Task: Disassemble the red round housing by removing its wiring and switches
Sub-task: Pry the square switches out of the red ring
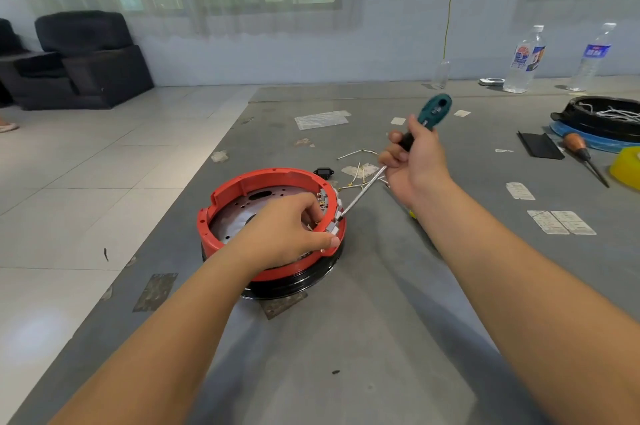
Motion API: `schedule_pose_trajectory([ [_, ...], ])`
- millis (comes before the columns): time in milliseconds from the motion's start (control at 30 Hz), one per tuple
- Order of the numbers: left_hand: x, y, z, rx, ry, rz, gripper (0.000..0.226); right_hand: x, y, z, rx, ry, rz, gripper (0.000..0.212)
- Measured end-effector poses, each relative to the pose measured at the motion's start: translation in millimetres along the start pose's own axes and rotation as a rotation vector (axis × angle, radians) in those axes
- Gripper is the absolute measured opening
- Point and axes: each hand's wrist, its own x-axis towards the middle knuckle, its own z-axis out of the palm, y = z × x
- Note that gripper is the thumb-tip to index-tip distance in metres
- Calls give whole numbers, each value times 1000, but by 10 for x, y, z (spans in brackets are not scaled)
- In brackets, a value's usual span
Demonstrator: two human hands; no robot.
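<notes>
The red round housing (242, 187) sits on a black base on the grey table, left of centre. Small grey switches (325, 197) line the inside of its right wall. My left hand (287, 234) grips that right rim, thumb outside and fingers curled inside over the switches. My right hand (414, 165) holds a screwdriver (434, 111) with a teal and black handle. Its metal shaft slants down to the left, and the tip touches the outer rim beside the switches. Loose pale wires (358, 170) lie on the table behind the housing.
A small black part (323, 172) lies just behind the housing. At the right stand a black round housing with white wires (602, 118), an orange-handled tool (581, 151), a black flat piece (540, 145), a yellow object (627, 166) and two water bottles (524, 61). The table's left edge drops to tiled floor.
</notes>
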Motion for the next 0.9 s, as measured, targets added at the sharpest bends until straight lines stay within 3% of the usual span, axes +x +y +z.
schedule_pose_trajectory([
  [300,-40,-113,-166,10,-29,43,34,-216,247,-260,165,98,21,16],
  [433,-110,-147,-181,105,15,66,33,-336,278,-294,237,103,54,33],
  [533,-171,-135,-100,327,82,44,35,-341,255,-370,77,150,29,25],
  [633,-227,-148,61,372,221,6,32,-359,244,-473,-173,139,12,22],
  [800,-279,-231,188,421,404,94,35,-399,180,-656,-235,35,-46,20],
  [900,-261,-325,135,405,414,139,42,-398,100,-728,-348,49,-110,40],
])
